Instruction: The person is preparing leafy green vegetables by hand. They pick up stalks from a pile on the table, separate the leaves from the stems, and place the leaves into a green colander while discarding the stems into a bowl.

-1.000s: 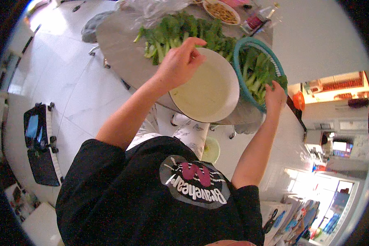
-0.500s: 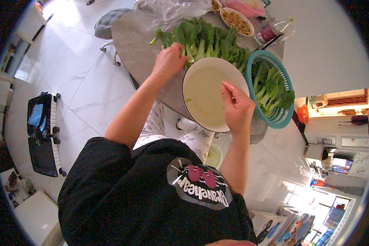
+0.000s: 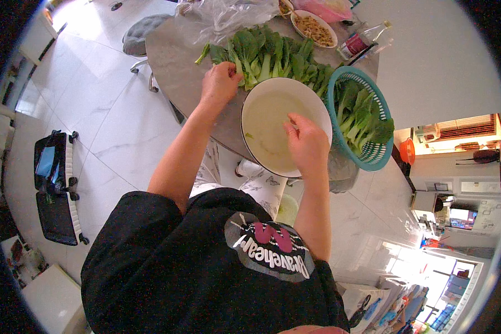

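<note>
My left hand (image 3: 220, 83) is closed, its fingertips at the stem end of a leafy green (image 3: 247, 69) in the row of greens (image 3: 284, 55) on the table. My right hand (image 3: 308, 142) hangs over a wide cream basin (image 3: 264, 106) with a dark rim, its fingers curled together; whatever they may hold is too small to make out. Cloudy liquid and a small green scrap lie in the basin. Against its right side stands a teal plastic basket (image 3: 335, 106), tilted in view, with more leafy greens (image 3: 362, 117) inside.
Behind the greens lie a clear plastic bag (image 3: 222, 19), a bowl of brown food pieces (image 3: 316, 29) and a glass bottle (image 3: 364, 40) on the grey round table (image 3: 178, 67). A grey stool (image 3: 142, 36) stands left; a pale green bucket (image 3: 287, 210) is below the table.
My right hand has shifted slightly left over the basin and its fingers have loosened a little. My left hand stays by the greens. The whole view has shifted slightly.
</note>
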A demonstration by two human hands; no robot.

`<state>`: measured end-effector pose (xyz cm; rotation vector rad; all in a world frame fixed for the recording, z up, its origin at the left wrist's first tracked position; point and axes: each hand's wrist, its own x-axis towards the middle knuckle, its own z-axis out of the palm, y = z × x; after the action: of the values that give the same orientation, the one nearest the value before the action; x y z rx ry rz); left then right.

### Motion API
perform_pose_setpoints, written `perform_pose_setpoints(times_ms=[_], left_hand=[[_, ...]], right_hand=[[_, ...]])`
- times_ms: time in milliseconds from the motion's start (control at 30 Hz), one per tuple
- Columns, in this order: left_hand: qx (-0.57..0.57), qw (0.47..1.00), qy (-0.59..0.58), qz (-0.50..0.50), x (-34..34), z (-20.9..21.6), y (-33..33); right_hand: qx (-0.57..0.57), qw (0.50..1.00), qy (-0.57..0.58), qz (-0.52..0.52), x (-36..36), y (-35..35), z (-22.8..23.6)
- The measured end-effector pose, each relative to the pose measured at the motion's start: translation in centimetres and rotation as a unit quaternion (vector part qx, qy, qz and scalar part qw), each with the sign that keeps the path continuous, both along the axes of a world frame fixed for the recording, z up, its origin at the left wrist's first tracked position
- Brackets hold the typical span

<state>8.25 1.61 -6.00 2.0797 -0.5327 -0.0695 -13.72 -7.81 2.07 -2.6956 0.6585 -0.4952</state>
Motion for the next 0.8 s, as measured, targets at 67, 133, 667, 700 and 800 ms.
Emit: perform_pose_setpoints(times_ms=[67,133,667,700,800], left_hand=[[-0.037,0.999,-0.008,0.017,-0.4,1.0,0.7],[-0.068,0.997,-0.029,0.027,-1.1,2.2,1.4],[0.12,0.917,-0.137,-0.356,-10.3,8.3,0.6],[0.199,0.906,-0.146,-0.342,-10.5,8.8,0.6],[0.249,0.898,-0.194,-0.307,-10.6,8.1,0.4]], right_hand=[[-0.138,0.987,0.078,0.003,0.2,-0.1,-0.8],[-0.133,0.975,0.173,0.03,0.4,-0.5,-1.0],[0.379,0.922,-0.077,-0.032,0.2,-2.0,0.6],[0.325,0.943,-0.054,-0.051,0.3,-2.4,0.1],[0.118,0.991,0.047,-0.048,0.8,-3.7,-1.2]])
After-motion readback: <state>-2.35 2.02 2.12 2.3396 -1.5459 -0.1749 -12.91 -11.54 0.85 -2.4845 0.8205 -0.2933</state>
